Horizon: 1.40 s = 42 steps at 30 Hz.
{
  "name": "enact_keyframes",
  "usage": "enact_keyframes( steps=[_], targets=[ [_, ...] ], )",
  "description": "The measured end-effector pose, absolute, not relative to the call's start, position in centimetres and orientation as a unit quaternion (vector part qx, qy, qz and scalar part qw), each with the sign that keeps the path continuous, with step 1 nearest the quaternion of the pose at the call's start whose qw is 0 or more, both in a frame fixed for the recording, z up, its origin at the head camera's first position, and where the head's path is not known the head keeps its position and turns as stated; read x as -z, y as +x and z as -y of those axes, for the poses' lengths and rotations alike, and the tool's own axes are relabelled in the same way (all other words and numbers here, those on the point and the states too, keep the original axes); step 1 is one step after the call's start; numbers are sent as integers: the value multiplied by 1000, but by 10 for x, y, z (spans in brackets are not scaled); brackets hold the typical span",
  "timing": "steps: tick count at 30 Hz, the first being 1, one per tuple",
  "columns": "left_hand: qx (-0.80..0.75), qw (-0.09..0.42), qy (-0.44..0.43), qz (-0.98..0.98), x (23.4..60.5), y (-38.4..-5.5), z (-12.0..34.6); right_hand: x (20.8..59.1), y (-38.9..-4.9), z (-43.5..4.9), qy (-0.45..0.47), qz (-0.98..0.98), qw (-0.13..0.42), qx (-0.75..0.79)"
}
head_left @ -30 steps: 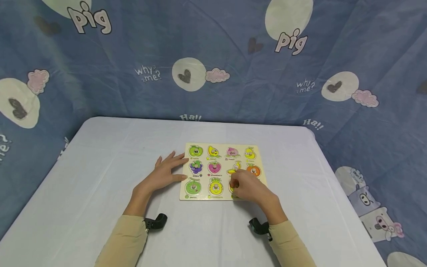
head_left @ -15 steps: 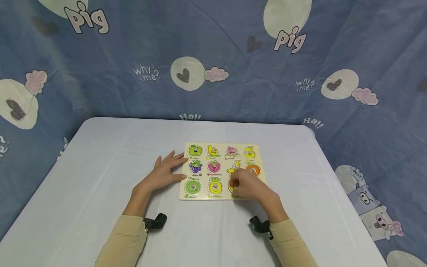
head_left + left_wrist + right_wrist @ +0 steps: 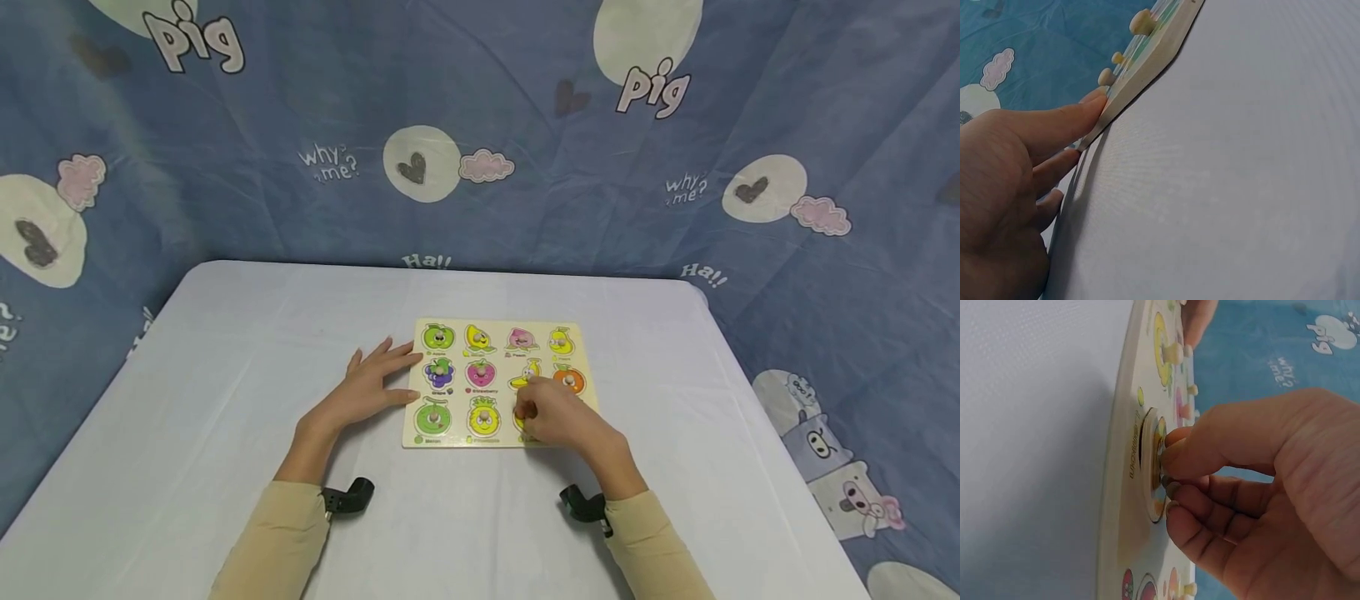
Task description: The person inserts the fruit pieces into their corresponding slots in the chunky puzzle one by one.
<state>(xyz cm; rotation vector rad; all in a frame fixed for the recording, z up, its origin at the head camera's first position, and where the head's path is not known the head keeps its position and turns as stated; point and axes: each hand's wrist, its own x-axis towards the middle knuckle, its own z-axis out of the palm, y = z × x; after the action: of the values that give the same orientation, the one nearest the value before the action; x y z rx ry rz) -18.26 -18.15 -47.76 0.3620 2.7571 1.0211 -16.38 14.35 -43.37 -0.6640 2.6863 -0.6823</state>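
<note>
A cream wooden fruit puzzle board (image 3: 459, 445) lies flat on the table, its knobbed fruit pieces set in rows. Fingers spread, my left hand (image 3: 369, 392) touches the board's left edge; in the left wrist view the thumb (image 3: 1066, 128) presses on that edge. My right hand (image 3: 564, 418) is over the lower right of the board. Its thumb and fingers pinch a round yellow puzzle piece (image 3: 1148, 465) at the knob, which they hide. This piece sits slightly tilted at its recess, one edge raised above the board. The lower right corner of the board is covered by the hand.
White cloth covers the table (image 3: 480, 525) around the board. A blue printed curtain (image 3: 300, 217) hangs behind and at both sides. Wooden knobs, such as the melon's knob (image 3: 1142, 23), stick up from the other pieces. A black camera (image 3: 352, 497) is strapped to each wrist.
Hardly anything differs: both hands keep their places, and the right hand stays on the yellow piece. The whole head view has shifted very slightly.
</note>
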Motion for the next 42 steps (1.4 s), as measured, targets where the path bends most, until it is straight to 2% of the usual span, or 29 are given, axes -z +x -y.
enact_keyframes(
  steps=[32,36,42],
  targets=[
    [-340,94,124,-927,480,-183,183,433,-165,-146,-235,-927,148,251],
    [-336,99,123,-929,480,-183,184,432,-167,-149,-215,-932,130,262],
    [-334,105,126,-928,473,-183,189,428,-171,-155,-194,-939,74,274]
  ],
)
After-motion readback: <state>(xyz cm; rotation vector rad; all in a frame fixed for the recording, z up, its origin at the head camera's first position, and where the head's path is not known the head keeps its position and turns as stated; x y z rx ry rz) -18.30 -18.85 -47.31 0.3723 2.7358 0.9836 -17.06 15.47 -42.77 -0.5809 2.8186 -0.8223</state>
